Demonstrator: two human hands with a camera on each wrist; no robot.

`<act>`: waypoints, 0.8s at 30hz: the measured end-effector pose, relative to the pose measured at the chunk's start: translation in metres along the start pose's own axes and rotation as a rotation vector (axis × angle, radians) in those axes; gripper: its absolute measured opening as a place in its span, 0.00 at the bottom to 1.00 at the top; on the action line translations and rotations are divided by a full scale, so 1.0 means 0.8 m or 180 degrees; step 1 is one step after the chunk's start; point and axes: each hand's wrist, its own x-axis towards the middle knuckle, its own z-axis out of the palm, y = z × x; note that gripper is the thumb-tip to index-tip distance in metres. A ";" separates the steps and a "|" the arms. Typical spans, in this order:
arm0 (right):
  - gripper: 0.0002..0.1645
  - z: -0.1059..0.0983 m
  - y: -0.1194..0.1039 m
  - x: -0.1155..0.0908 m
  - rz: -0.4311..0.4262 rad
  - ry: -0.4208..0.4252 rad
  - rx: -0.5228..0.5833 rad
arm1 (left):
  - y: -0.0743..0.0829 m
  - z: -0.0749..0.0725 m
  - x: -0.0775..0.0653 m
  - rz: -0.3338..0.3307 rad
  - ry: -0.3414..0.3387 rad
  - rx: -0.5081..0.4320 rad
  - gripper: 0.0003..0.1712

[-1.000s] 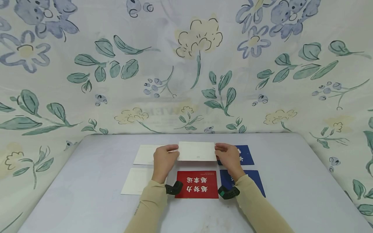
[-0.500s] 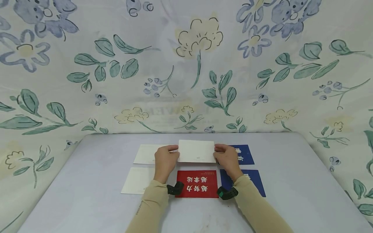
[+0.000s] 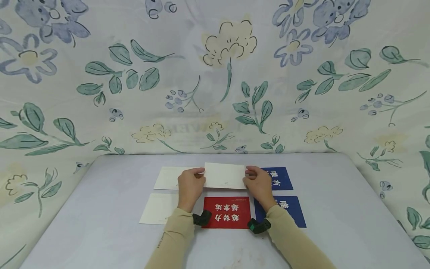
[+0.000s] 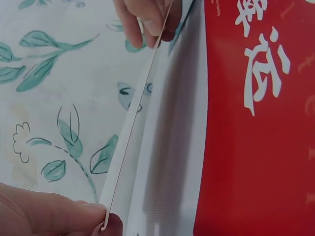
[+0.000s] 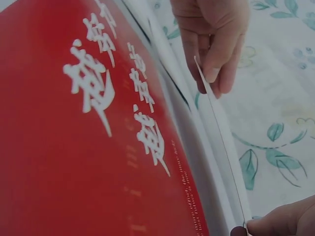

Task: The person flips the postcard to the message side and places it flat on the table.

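A white card (image 3: 224,175) is held up between both hands, its blank face toward the head view and clear of the table. My left hand (image 3: 191,186) pinches its left edge between thumb and fingers. The right hand (image 3: 259,186) pinches the opposite edge the same way. In both wrist views the card shows edge-on as a thin strip, with a fingertip pinch at each end. Below it on the table lies a red card (image 3: 226,213) with white characters, upside down in the head view.
At the left lie a far white card (image 3: 168,178) and a near white card (image 3: 156,209). At the right are a far blue card (image 3: 283,179) and a near blue card (image 3: 293,213) with white characters. A floral cloth (image 3: 215,74) hangs behind the table (image 3: 336,209).
The held card has shifted slightly left and tilted, its right side now lower. My right hand has moved left a little, uncovering more of the blue cards. The left hand stays nearly in place.
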 end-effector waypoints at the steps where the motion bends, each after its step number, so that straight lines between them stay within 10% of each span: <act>1: 0.26 0.001 0.000 -0.001 -0.0012 0.0017 -0.0015 | 0.000 0.000 0.000 -0.0009 -0.0006 0.0011 0.14; 24: 0.20 0.005 -0.002 -0.008 -0.0231 0.0142 -0.0180 | 0.000 0.011 -0.008 0.0064 -0.0103 0.0285 0.13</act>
